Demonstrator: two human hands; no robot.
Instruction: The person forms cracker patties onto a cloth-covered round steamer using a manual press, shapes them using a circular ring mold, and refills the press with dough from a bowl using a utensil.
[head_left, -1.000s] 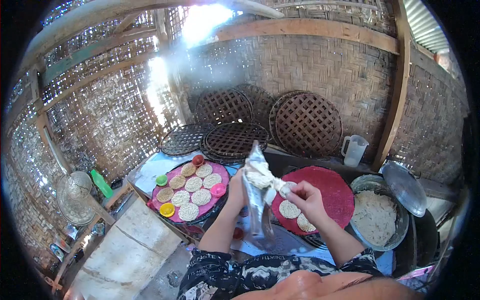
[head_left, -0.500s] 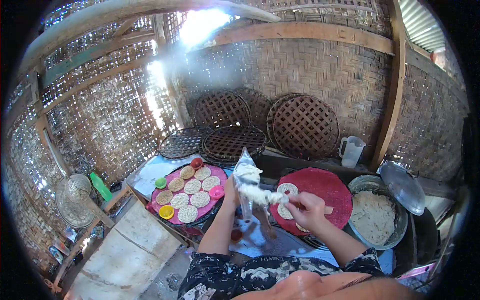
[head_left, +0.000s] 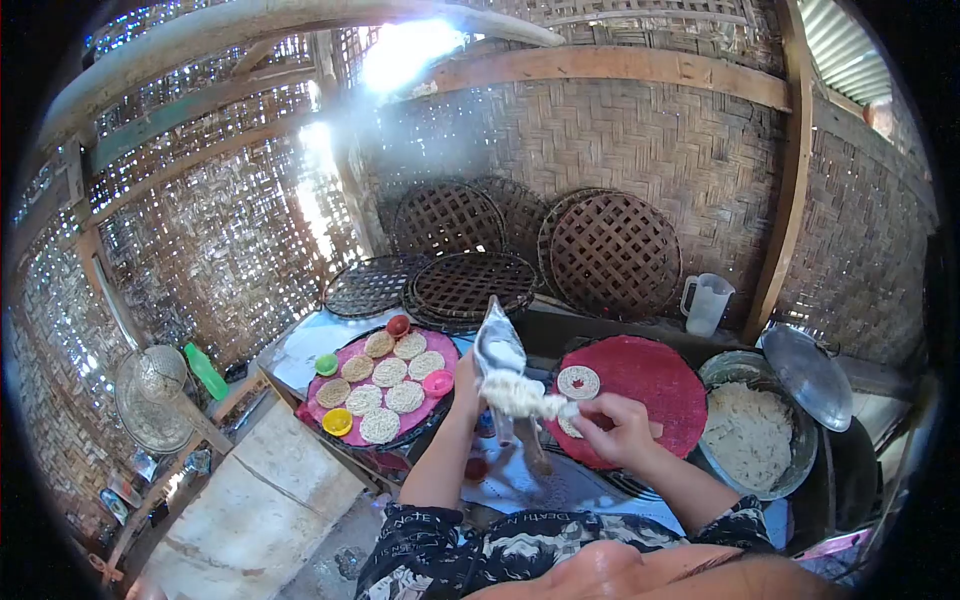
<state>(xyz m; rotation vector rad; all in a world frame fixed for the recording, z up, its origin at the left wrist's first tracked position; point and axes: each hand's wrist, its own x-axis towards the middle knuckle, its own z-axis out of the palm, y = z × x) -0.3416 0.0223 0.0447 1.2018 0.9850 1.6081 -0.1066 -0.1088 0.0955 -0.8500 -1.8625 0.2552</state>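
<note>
My left hand grips the side of a shiny pointed bag, much like a piping bag, its tip pointing away from me. In the closed fingers of my right hand is a utensil whose end is coated with a thick lump of pale dough. That lump lies over the bag's wide part, and more pale dough shows inside. What shape the utensil's end has, I cannot see. Beside my right hand, a ring of dough strands lies on a red cloth-covered round tray, with another piece partly hidden by the hand.
On the left, a pink-covered tray bears several round dough pieces and small coloured cups. A basin of dough stands at right under a tilted metal lid. Behind are woven trays and a plastic jug.
The dough on the utensil has gathered into a thicker lump over the bag, and less dough shows near the bag's tip. Both hands keep their hold; the view has shifted slightly.
</note>
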